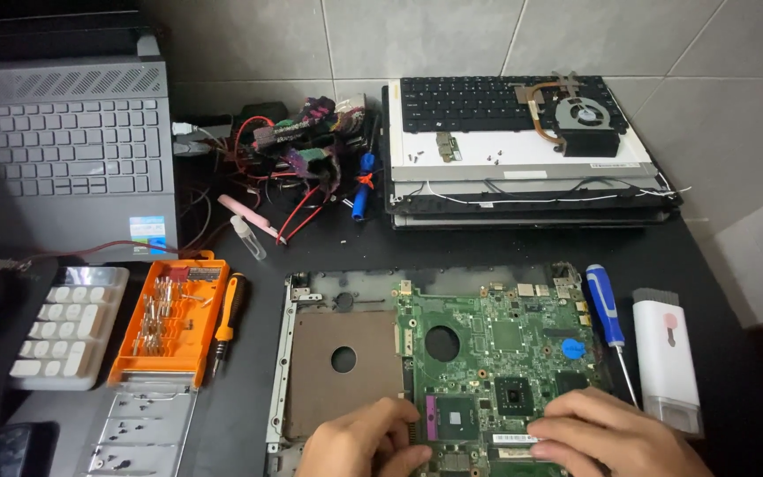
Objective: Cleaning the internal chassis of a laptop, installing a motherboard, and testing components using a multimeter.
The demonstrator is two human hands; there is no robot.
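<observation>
A green laptop motherboard (496, 353) lies in an opened laptop base frame (328, 362) on a dark table. My left hand (364, 442) rests on the board's near left edge, fingers curled against it. My right hand (611, 433) presses flat on the board's near right part, fingers pointing left. Neither hand holds a tool. A blue-handled screwdriver (607, 309) lies just right of the board, and an orange-handled screwdriver (227, 318) lies left of the frame.
An orange bit set case (169, 322) and a white keypad (68, 327) sit at left, a grey laptop (64, 141) behind them. Stacked laptop panels with a keyboard and cooling fan (585, 115) stand at the back. Tangled wires (302, 146) lie mid-back; a white cleaning tool (668, 362) at right.
</observation>
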